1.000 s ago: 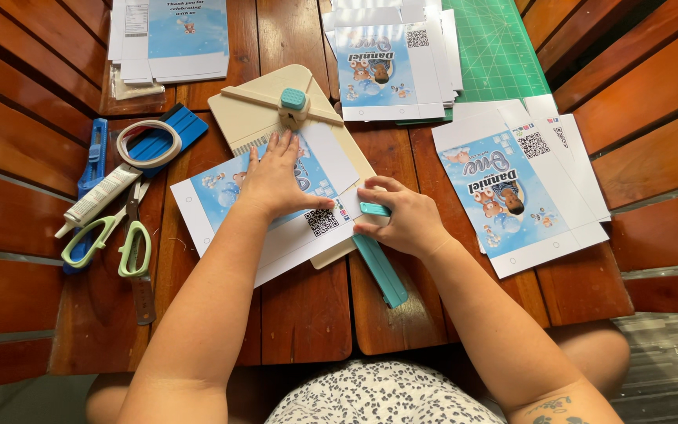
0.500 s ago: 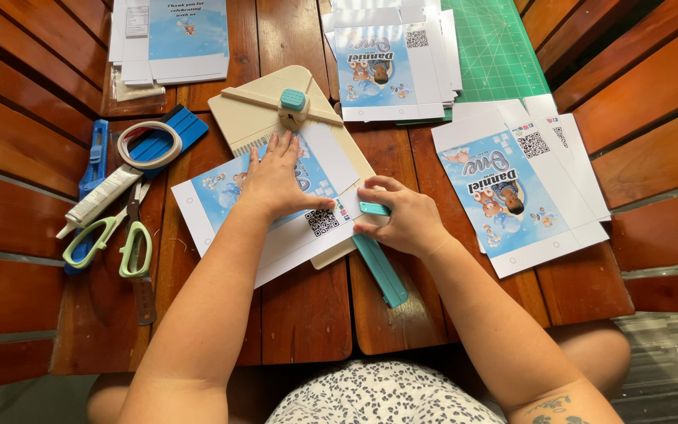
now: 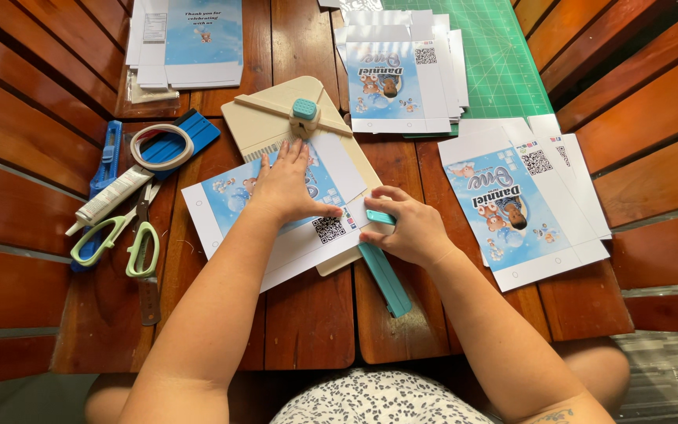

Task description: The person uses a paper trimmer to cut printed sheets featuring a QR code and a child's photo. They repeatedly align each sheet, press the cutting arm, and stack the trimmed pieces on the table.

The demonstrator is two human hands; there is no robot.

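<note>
My left hand [image 3: 290, 187] lies flat, fingers spread, on a printed blue-and-white sheet [image 3: 233, 206] laid across a beige scoring board [image 3: 264, 122]. My right hand [image 3: 406, 228] is closed around a teal scoring tool [image 3: 386, 276] at the board's right edge, its tip pressed against the sheet. A teal slider knob [image 3: 304, 111] sits on the board's diagonal guide above my left hand.
Left of the board lie green-handled scissors [image 3: 111, 239], a tape roll [image 3: 162, 147], a white glue tube [image 3: 115, 195] and a blue cutter [image 3: 108, 155]. Printed sheet stacks rest at top left [image 3: 190, 39], top centre [image 3: 402, 74] and right [image 3: 523, 196]. A green cutting mat [image 3: 496, 47] lies behind.
</note>
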